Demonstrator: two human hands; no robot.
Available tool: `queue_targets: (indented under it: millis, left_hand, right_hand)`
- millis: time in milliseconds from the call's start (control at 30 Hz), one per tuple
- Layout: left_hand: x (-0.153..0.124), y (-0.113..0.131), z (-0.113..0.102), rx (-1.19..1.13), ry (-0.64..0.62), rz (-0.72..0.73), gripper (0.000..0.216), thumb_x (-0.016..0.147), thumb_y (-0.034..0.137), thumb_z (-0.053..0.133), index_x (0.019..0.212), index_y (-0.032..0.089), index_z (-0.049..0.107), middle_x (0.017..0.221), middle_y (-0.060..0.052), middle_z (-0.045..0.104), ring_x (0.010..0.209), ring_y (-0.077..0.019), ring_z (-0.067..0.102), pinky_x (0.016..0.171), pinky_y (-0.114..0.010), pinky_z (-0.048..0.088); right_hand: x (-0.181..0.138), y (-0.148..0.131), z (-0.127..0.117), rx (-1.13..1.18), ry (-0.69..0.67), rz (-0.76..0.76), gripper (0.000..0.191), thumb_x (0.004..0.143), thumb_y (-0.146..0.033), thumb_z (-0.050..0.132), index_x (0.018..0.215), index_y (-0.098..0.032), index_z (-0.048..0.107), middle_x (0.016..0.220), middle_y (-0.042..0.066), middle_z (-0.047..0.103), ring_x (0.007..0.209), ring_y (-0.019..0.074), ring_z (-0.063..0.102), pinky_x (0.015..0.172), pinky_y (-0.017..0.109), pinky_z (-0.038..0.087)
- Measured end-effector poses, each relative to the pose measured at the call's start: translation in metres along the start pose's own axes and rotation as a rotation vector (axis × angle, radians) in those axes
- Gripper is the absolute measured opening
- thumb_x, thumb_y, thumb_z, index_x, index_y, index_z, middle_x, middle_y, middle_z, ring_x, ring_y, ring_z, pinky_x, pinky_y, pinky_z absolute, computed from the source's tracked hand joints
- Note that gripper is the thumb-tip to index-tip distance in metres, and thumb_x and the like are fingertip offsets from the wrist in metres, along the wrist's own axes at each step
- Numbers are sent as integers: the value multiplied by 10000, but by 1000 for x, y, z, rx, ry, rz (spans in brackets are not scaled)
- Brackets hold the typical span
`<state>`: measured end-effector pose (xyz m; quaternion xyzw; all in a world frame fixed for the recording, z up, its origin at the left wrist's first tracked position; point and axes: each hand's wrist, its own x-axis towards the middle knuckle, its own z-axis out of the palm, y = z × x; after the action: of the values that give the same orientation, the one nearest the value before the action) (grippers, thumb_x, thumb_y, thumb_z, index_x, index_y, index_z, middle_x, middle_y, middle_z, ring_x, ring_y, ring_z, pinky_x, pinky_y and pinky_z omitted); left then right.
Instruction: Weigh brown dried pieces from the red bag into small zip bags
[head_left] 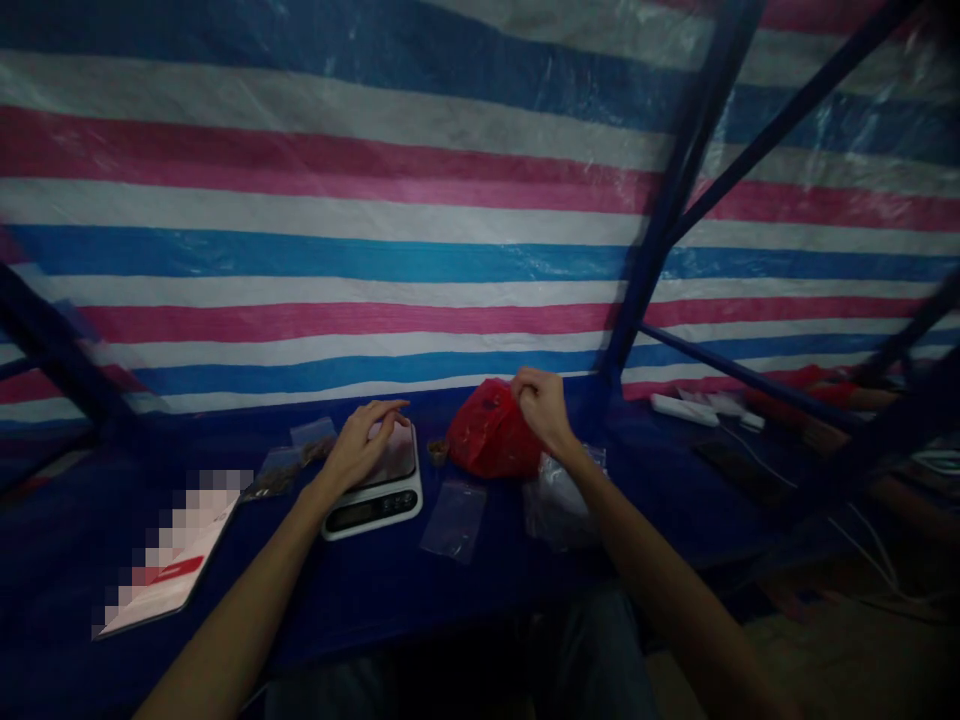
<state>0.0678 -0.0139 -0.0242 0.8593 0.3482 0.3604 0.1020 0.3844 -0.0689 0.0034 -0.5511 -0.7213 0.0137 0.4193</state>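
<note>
My left hand hovers over or rests on the plate of a white digital scale, its fingers stretched out and apart; whether it touches the plate I cannot tell. My right hand is closed on the upper edge of a red plastic bag, whose contents are hidden. Between scale and bag sits a tiny brownish cup. A flat clear zip bag lies in front of it. Beneath my right forearm is a heap of clear plastic bags.
Small clear bags with dark contents lie left of the scale, near a partly blurred white-and-red sheet. A blue metal post rises at the right. Beyond it are a white power strip, cables and another person's arm.
</note>
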Motion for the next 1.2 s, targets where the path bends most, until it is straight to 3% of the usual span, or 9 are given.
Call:
queue_targets:
  millis: [67, 133, 200, 267, 333, 500, 700, 933, 1200]
  left_hand:
    - [-1, 2, 0, 0, -6, 23, 393, 1018, 336, 350, 1262, 209, 631, 1051, -58, 737, 1082, -219, 623, 978, -424, 464]
    - [-1, 3, 1, 55, -13, 63, 380, 1015, 338, 367, 1222, 207, 658, 1089, -68, 724, 1091, -224, 614, 978, -431, 461]
    - [0, 4, 4, 106, -6, 104, 359, 1000, 336, 400, 1183, 208, 681, 1119, -77, 704, 1080, -226, 611, 964, -427, 468]
    - [0, 7, 6, 136, -7, 142, 336, 986, 324, 426, 1157, 213, 693, 1133, -80, 688, 1073, -227, 608, 946, -415, 473]
    - [0, 13, 7, 148, -24, 176, 322, 981, 294, 428, 1146, 211, 692, 1124, -79, 685, 1077, -229, 604, 935, -406, 472]
    - [1, 23, 3, 193, -77, 244, 320, 984, 248, 415, 1177, 197, 665, 1093, -81, 703, 1084, -239, 587, 918, -416, 460]
    - [2, 16, -3, 278, -121, 286, 309, 982, 249, 434, 1162, 178, 674, 1033, -71, 729, 1091, -256, 560, 930, -439, 430]
    - [3, 10, 0, 321, -131, 243, 321, 983, 284, 419, 1084, 188, 708, 970, -59, 733, 1093, -268, 560, 925, -450, 422]
    - [4, -1, 1, 375, -85, 174, 283, 946, 284, 465, 1050, 203, 715, 961, -62, 718, 1069, -267, 567, 929, -455, 418]
  right_hand:
    - [-1, 15, -16, -15, -146, 6, 309, 622, 16, 389, 517, -164, 618, 540, 13, 620, 603, 166, 624, 675, 265, 500]
    - [-3, 23, -18, -4, -294, -50, 322, 611, 15, 422, 596, -159, 693, 622, 16, 700, 654, 168, 668, 715, 260, 523]
    - [-3, 24, -9, -5, -390, -139, 455, 659, 22, 430, 901, -153, 774, 957, 63, 783, 914, 191, 713, 883, 302, 530]
    - [-1, 20, 5, -24, -405, -233, 622, 725, 25, 417, 1267, -147, 668, 1318, 116, 674, 1201, 206, 626, 1041, 363, 466]
    - [3, 14, 17, -59, -368, -287, 687, 769, 26, 412, 1421, -153, 537, 1465, 137, 554, 1316, 207, 540, 1088, 379, 425]
    - [0, 12, 28, -236, -423, -239, 333, 884, -32, 435, 1048, -148, 701, 1065, 106, 720, 964, 197, 664, 852, 311, 487]
    - [-14, 22, 21, -399, -484, -223, 247, 907, -81, 482, 994, -160, 699, 1001, 92, 690, 822, 180, 630, 665, 279, 410]
    - [-10, 35, 11, -422, -479, -258, 282, 947, -157, 518, 1154, -211, 701, 1058, 81, 697, 880, 192, 642, 717, 301, 440]
    - [-13, 11, 4, -368, -273, -263, 185, 949, -206, 544, 909, -193, 724, 957, 87, 689, 914, 226, 610, 744, 352, 454]
